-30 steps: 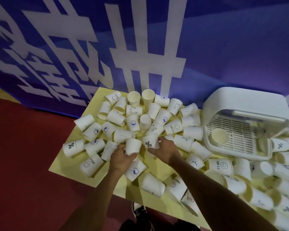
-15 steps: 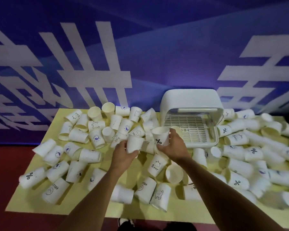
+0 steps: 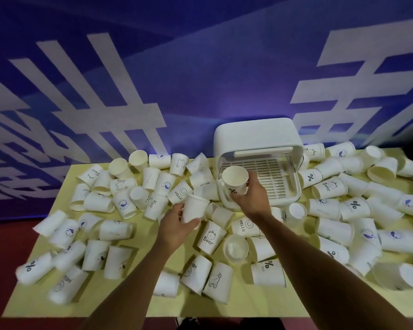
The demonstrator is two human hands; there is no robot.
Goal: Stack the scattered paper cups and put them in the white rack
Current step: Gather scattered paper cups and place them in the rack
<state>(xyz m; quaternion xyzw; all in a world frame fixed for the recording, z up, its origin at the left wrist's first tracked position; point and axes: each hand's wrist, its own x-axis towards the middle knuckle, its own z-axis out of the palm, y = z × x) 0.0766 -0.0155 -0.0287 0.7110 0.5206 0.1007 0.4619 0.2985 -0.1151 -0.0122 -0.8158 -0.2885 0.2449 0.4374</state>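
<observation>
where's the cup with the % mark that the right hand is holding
In the head view, the % cup is right of centre, held in the right hand, mouth toward the camera, in front of the white rack's open left side.

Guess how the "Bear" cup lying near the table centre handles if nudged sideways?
The Bear cup lies on its side and tapers, so it would likely roll in an arc. It looks like thin, empty paper: probably light, easily crushed. Neighbouring cups crowd it and may stop it.
</observation>
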